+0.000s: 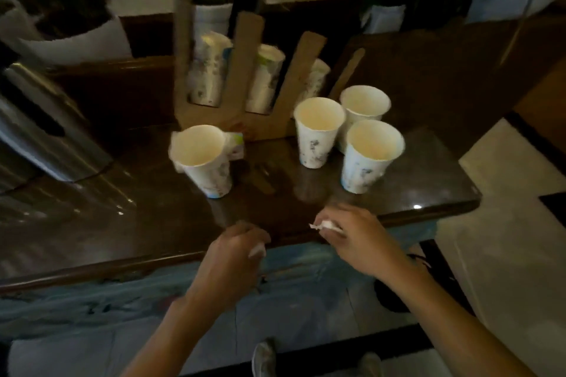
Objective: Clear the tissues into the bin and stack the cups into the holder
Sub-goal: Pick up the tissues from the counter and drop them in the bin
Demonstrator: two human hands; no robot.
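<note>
Several white paper cups stand upright on the dark table (153, 217): one at the left (202, 159), three grouped at the right (318, 131) (364, 107) (370, 153). Behind them a cardboard cup holder (245, 76) carries stacked cups (208, 70) in its slots. My right hand (358, 239) hovers at the table's front edge, fingers closed on a crumpled white tissue (327, 226). My left hand (235, 257) is beside it, fingers curled around a small white scrap (257, 251), likely tissue. The bin cannot be told apart in this dark view.
A shiny metal appliance (46, 131) sits on the table's left end. Potted plants in white wrapping (211, 15) line the back. A small carton (235, 145) stands behind the left cup. Pale floor (505, 239) lies to the right; my shoes (263, 358) show below.
</note>
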